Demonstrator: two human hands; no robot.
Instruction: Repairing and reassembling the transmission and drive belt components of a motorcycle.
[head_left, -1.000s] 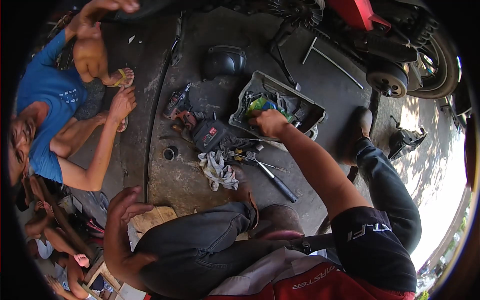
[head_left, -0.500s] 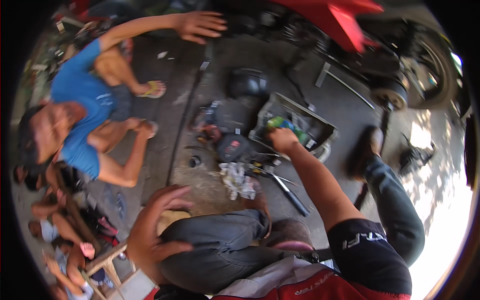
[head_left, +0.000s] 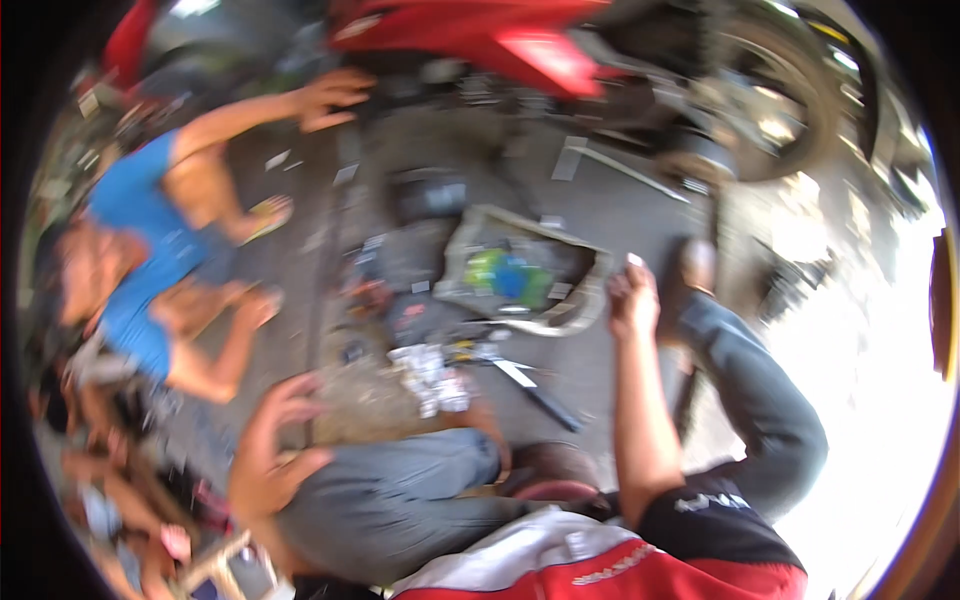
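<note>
My left hand [head_left: 270, 445] rests against my bent left knee with its fingers apart, holding nothing. My right hand [head_left: 634, 300] is raised just right of a pale grey tray [head_left: 568, 326]. Its fingers are curled together; a pale spot shows at their tip, but blur hides whether this is a small object. Inside the tray lie a green and blue packet [head_left: 508, 278] and darker items too blurred to name. In front of the tray are a crumpled white cloth or paper [head_left: 430, 378] and a tool with a dark handle [head_left: 540, 398].
A red motorcycle [head_left: 545, 55] with its wheel [head_left: 800, 100] stands at the far side. A person in a blue shirt [head_left: 160, 255] squats at left, one arm reaching toward it. A dark rounded part [head_left: 425, 195] and a metal rod [head_left: 630, 172] lie on the floor.
My right hand has come out of the tray and moved right, fingers now pointing up. The view has shifted, so the scene sits further left. My left hand stays at the knee.
</note>
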